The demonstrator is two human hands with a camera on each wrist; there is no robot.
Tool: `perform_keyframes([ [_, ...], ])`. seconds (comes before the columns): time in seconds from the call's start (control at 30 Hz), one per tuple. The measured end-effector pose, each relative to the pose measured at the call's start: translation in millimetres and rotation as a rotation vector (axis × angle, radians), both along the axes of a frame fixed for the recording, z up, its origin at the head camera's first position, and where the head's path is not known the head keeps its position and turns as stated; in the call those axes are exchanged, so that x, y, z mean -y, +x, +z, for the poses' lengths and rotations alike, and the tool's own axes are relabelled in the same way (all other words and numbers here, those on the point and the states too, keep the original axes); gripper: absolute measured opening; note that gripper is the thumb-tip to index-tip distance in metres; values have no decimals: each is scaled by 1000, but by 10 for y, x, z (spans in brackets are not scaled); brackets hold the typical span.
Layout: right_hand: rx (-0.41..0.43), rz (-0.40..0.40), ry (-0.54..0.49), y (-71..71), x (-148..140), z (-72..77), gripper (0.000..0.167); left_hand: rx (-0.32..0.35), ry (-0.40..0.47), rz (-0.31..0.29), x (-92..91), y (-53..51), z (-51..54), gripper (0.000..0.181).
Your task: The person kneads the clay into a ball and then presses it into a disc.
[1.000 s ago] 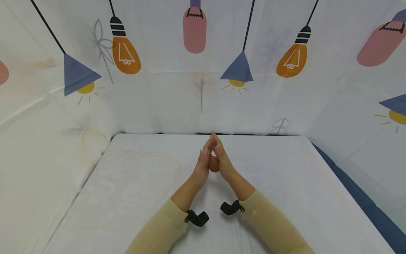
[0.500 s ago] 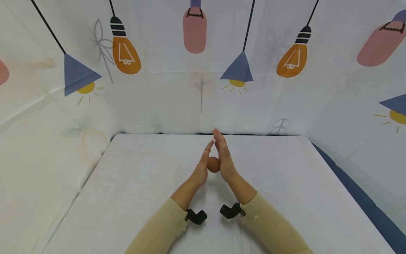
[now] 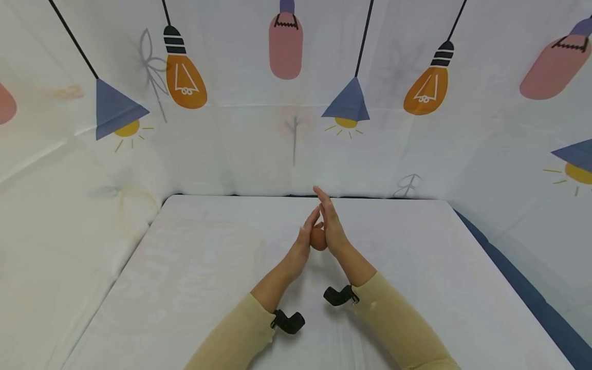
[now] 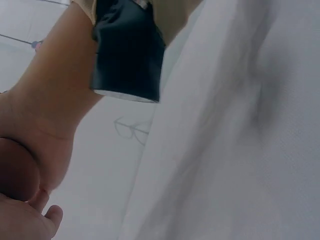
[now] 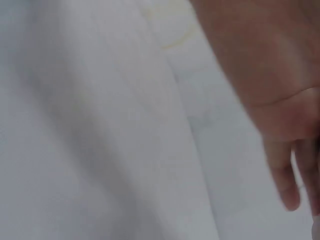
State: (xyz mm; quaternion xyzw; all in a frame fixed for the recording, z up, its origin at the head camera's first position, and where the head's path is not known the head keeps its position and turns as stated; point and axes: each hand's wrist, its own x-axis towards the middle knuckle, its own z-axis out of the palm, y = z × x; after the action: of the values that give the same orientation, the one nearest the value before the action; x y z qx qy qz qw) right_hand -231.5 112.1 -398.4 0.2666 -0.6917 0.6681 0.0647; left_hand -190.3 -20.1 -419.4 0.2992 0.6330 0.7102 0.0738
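Note:
A round brown ball [image 3: 318, 239] sits between the two palms, raised over the white table. The left hand [image 3: 299, 253] presses on its left side, fingers extended and slanting up to the right. Against the other side lies the right hand [image 3: 335, 232], its straight fingers reaching farther up than the left ones. The fingers partly overlap above the ball. At the left edge of the left wrist view, the ball [image 4: 17, 170] shows between a palm and some fingers. A palm with extended fingers fills the upper right of the right wrist view; the ball cannot be made out there.
The white table [image 3: 208, 282] extends around both forearms. Black devices [image 3: 289, 322] are strapped at the sleeve cuffs. Behind the table hangs a white cloth [image 3: 250, 149] printed with lamps and bulbs; dark blue fabric [image 3: 518, 277] shows beyond the right edge.
Both hands and the ball have shifted slightly right. The left hand has turned more to the right, and its fingertips have come nearer the right hand's fingers than half a second ago.

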Motion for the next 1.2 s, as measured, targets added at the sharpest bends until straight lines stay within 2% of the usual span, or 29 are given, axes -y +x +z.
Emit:
perform_keyframes([
  [0.1,29,29,38,-13,0,-74,85,25,63,7,-8,-8,53,102],
  [0.2,35,61,61,-6,20,-123,84,11,93,40,-9,-22,84,99],
  [0.43,41,93,54,81,89,-155,80,-19,64,151,-1,-19,82,78],
  [0.6,19,109,28,117,139,-207,77,-6,28,269,-4,-5,55,65],
  [0.7,-19,116,36,148,168,-224,77,16,17,336,-6,-9,35,68],
  [0.83,-65,127,55,192,195,-217,78,28,7,402,-8,-34,13,83],
  [1.0,-95,134,50,240,207,-177,80,68,-36,425,5,-53,5,88],
  [1.1,-118,134,25,266,201,-131,84,78,-71,416,20,-65,-16,85],
  [1.2,-135,131,9,279,189,-73,85,81,-142,400,34,-74,-42,78],
])
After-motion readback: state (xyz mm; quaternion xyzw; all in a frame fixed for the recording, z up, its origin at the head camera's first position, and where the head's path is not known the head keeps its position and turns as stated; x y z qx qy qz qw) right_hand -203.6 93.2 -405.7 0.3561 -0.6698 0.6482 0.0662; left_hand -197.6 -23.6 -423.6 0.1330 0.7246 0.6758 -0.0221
